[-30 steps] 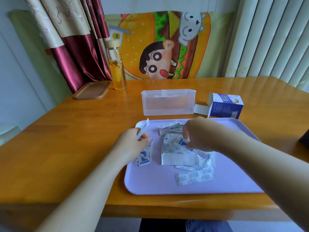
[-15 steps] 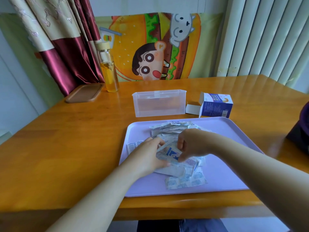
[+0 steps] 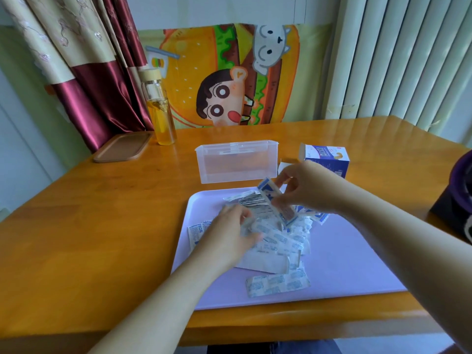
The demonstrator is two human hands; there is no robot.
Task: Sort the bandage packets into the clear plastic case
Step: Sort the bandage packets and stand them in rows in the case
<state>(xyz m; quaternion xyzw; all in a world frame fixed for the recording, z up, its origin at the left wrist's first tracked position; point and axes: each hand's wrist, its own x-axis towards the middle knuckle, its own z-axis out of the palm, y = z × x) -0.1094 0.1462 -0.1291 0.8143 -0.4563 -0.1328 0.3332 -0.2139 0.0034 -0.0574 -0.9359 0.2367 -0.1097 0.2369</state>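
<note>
A pile of white-and-blue bandage packets [image 3: 278, 241] lies on the lilac tray [image 3: 344, 264]. My right hand [image 3: 304, 187] pinches a small stack of bandage packets [image 3: 277, 204] and holds it lifted above the pile, tilted. My left hand [image 3: 229, 233] is blurred and rests on the left side of the pile, fingers curled over packets. The clear plastic case [image 3: 236, 162] stands open behind the tray, and it looks empty. A strip of joined packets [image 3: 277, 284] lies apart at the near side of the tray.
A blue-and-white bandage box [image 3: 325, 157] stands to the right of the case. A glass bottle of yellow liquid [image 3: 159, 111] and a brown tray lid [image 3: 122, 146] are at the far left. A dark purple object [image 3: 457, 198] sits at the right edge.
My right hand has lifted a stack of packets up and to the right, off the pile. My left hand stays low on the pile's left side. The camera moved closer.
</note>
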